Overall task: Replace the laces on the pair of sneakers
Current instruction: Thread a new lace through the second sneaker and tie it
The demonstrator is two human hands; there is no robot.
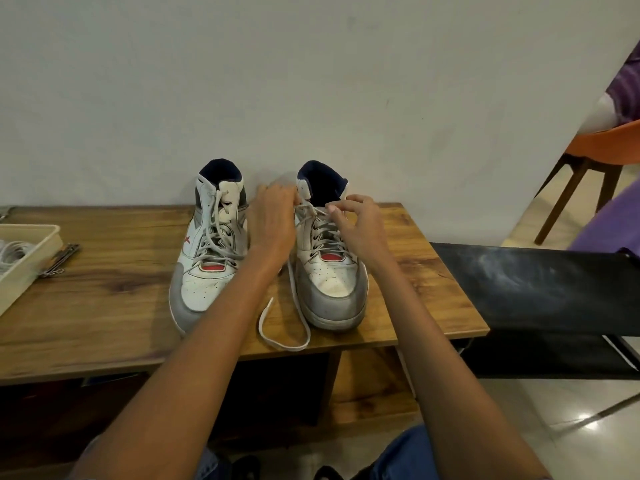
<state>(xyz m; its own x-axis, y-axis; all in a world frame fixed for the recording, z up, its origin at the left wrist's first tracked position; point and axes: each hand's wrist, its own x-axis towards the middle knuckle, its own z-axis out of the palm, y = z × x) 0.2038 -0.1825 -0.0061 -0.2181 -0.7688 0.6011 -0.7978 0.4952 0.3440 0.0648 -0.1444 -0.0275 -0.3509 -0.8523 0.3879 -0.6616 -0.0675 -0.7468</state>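
Two white and grey high-top sneakers stand side by side on the wooden table, toes toward me. The left sneaker is laced with a pale lace. Both my hands work at the top eyelets of the right sneaker. My left hand pinches the lace at the sneaker's left collar. My right hand pinches the lace near the upper right eyelets. A loose end of the white lace trails down between the sneakers and loops near the table's front edge.
A cream tray holding coiled white laces sits at the table's left edge, with a small metal tool beside it. A black bench adjoins the table on the right. An orange chair stands behind it. The wall is close behind the sneakers.
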